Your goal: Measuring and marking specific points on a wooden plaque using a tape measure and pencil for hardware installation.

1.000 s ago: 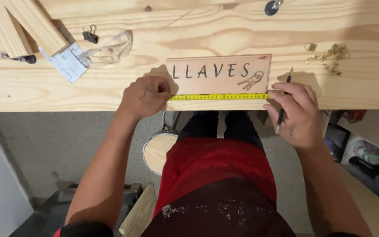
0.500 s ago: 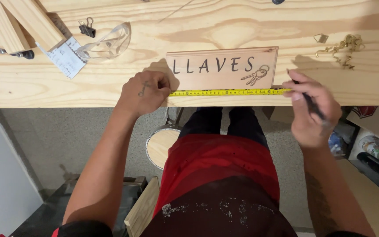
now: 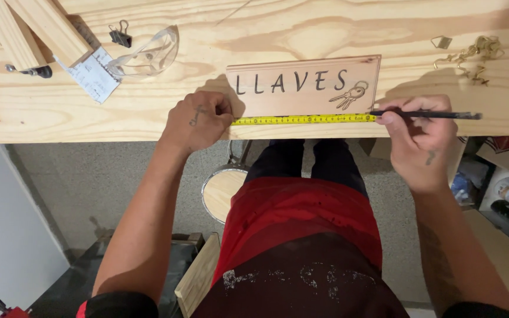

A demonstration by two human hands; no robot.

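A rectangular wooden sign [image 3: 303, 86], pale pinkish-brown with dark hand-painted letters and a small drawing of keys at its right end, lies flat near the front edge of the pine table [image 3: 148, 118]. A yellow tape measure blade [image 3: 304, 119] runs along the sign's lower edge, touching it from left end to right end. The left hand [image 3: 198, 121] is curled into a loose fist at the sign's lower left corner, closed over the left end of the tape. The right hand [image 3: 419, 138] pinches a dark pencil [image 3: 428, 115] between thumb and fingers, its tip at the right end of the tape, by the sign's lower right corner. Farther left on the table lie clear safety glasses [image 3: 145, 56], a small printed paper slip [image 3: 89, 75] and a black binder clip [image 3: 121, 34].
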